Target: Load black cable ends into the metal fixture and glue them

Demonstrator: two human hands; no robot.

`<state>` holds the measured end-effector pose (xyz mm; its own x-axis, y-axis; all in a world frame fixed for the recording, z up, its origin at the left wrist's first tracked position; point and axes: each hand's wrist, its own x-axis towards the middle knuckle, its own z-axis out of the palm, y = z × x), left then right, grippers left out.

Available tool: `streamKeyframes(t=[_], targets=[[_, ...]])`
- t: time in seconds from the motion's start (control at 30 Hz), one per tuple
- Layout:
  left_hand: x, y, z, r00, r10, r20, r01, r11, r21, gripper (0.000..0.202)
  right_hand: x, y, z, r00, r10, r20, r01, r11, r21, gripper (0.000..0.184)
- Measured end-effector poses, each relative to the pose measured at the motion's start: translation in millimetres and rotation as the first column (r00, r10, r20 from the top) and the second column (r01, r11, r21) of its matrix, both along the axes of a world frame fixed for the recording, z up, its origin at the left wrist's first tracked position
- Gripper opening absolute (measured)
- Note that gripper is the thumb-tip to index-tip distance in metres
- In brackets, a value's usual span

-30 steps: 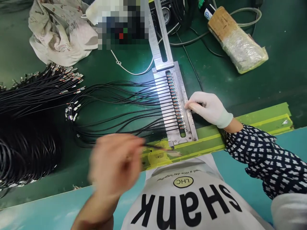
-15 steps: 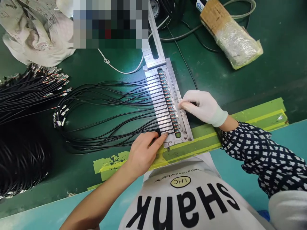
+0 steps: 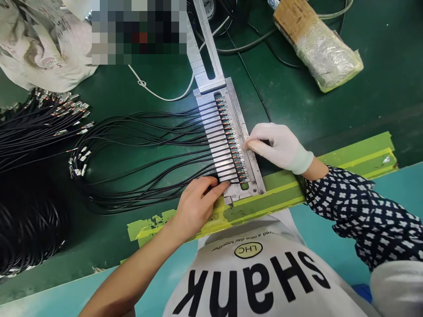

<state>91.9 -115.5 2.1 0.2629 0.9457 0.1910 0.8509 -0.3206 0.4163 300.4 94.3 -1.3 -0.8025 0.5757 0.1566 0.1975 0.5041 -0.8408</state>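
A metal fixture lies on the green bench, with a row of black cables laid across it from the left. Their small connector ends line up along its slot. My bare left hand is at the fixture's near left edge, thumb and fingers closed on the nearest black cable. At the fixture's right-hand rail, my right hand, in a white glove, is closed in a pinch with the fingertips touching the rail. Whatever may be between those fingertips is hidden.
A slotted metal arm adjoins the fixture's far end. Bundled cables with metal plugs and a dark cable coil lie left. A plastic-wrapped block sits at the back right. Yellow-green tape runs along the front edge.
The view has shifted slightly, and the bright glare on the fixture's far left has dimmed. My left thumb has drawn back a little leftward. My right hand stays pinched at the rail.
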Motion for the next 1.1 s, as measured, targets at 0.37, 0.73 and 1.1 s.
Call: streamKeyframes(t=[0.37,0.73,1.1], targets=[[5.9,-11.8,-10.8,1.000,0.022,-0.011,-0.021,0.998,0.064,0.042,-0.5,0.0,0.1,1.000,-0.010,0.013,0.010,1.000,0.010,0.023],[18.8,-30.1,-8.9,0.950,0.136,-0.281,-0.092,0.982,0.165,0.046,-0.9,0.5,-2.5,1.000,0.002,-0.012,-0.002,0.999,0.040,0.022],[31.7,-22.3,-6.0,0.998,0.051,-0.040,-0.043,0.982,0.184,0.020,-43.5,3.2,-20.3,0.915,-0.350,0.201,0.233,0.864,0.448,0.051]])
